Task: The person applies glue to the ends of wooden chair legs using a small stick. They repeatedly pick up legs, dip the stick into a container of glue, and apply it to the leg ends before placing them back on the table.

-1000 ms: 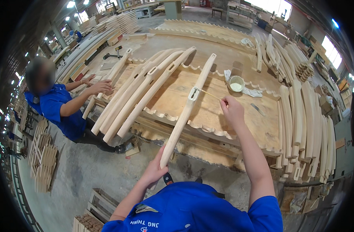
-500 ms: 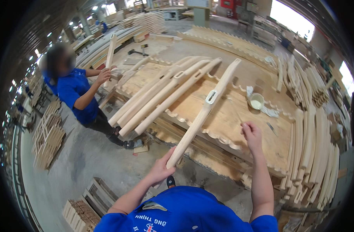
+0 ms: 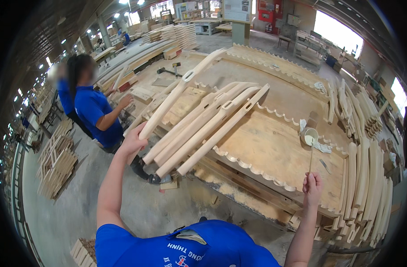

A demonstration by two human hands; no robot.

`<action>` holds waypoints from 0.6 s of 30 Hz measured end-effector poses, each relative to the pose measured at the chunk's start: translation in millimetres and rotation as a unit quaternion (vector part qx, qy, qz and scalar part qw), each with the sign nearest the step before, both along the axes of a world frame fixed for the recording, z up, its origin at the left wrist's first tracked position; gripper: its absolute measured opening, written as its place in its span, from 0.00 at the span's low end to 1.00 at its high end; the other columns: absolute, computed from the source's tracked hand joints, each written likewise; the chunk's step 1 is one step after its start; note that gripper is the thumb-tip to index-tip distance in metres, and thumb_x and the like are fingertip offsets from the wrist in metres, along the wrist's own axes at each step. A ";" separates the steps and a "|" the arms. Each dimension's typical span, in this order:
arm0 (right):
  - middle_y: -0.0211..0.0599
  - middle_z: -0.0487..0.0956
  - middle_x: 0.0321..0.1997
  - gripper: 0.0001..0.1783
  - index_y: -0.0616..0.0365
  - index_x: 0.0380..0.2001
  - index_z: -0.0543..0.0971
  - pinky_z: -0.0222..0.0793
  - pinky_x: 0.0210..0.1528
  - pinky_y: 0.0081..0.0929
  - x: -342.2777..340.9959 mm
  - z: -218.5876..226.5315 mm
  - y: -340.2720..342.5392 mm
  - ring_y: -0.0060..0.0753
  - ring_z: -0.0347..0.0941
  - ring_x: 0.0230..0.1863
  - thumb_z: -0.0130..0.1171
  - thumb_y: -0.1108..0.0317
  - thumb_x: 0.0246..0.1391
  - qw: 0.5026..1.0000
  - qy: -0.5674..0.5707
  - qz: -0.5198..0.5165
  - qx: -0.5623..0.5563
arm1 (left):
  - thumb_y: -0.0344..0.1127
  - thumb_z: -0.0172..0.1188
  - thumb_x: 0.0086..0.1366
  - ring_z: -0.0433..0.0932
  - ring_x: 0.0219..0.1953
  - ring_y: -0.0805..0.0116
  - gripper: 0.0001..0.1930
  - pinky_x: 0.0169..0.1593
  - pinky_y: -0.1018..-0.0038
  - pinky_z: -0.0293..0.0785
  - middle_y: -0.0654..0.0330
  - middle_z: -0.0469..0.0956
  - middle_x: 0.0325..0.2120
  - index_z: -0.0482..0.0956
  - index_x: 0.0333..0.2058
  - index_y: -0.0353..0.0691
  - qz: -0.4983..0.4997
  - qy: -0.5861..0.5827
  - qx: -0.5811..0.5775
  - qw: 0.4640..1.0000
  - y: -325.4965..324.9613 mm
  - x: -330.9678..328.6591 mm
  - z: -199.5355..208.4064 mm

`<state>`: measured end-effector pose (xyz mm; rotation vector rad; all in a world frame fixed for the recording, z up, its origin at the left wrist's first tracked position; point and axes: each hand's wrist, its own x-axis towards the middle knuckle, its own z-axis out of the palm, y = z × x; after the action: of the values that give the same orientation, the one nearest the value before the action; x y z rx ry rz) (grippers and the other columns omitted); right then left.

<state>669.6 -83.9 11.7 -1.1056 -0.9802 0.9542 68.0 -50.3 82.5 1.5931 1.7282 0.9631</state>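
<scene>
My left hand [image 3: 135,139] is closed around the lower end of a long, curved wooden rail [image 3: 167,105] with a slot near its far end. The rail is raised at a slant over the left part of the workbench. Between the fingers of my right hand [image 3: 312,183] is a thin stick [image 3: 311,161]; its far end reaches a small cup [image 3: 304,135] of pale, creamy liquid. Beside my left hand, several similar slotted rails [image 3: 203,127] lie side by side across the bench, their near ends jutting past its edge.
The wooden bench [image 3: 265,147] carries scalloped strips. A white rag [image 3: 321,147] lies by the cup. Many rails [image 3: 363,178] are stacked at the right. Mallets [image 3: 172,69] lie farther back. A co-worker in a blue shirt [image 3: 94,109] stands at the left.
My left hand has carried the rail leftward, past the row of rails. My right hand has moved right and down, bringing the stick to the cup. The co-worker's raised wooden piece has been lowered.
</scene>
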 end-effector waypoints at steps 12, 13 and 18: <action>0.23 0.69 0.18 0.09 0.59 0.34 0.75 0.47 0.15 0.09 14.5 2.9 -18.9 0.09 0.56 0.14 0.52 0.63 0.60 0.992 -0.021 -0.115 -0.049 | 0.27 0.58 0.45 0.75 0.18 0.71 0.37 0.21 0.73 0.73 0.58 0.75 0.26 0.65 0.58 0.48 0.029 0.014 -0.121 0.992 73.5 -97.0 -54.0; 0.23 0.69 0.19 0.10 0.59 0.33 0.75 0.50 0.16 0.11 20.7 2.1 -15.0 0.10 0.58 0.16 0.52 0.64 0.60 0.990 -0.059 -0.107 -0.063 | 0.28 0.59 0.46 0.77 0.20 0.66 0.36 0.24 0.70 0.74 0.56 0.76 0.26 0.65 0.58 0.47 0.020 0.009 -0.122 0.992 72.6 -101.5 -55.1; 0.39 0.76 0.22 0.12 0.60 0.32 0.76 0.68 0.30 0.31 71.5 9.6 20.9 0.36 0.73 0.25 0.53 0.61 0.56 0.855 -0.469 -0.216 -0.045 | 0.36 0.60 0.52 0.76 0.40 0.44 0.33 0.45 0.54 0.71 0.42 0.76 0.40 0.62 0.57 0.41 0.066 0.412 -0.079 0.905 86.7 -63.4 -62.7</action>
<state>741.1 -63.1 21.3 -1.8401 -1.3658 0.0283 4.6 36.5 19.8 1.9337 2.4100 0.1534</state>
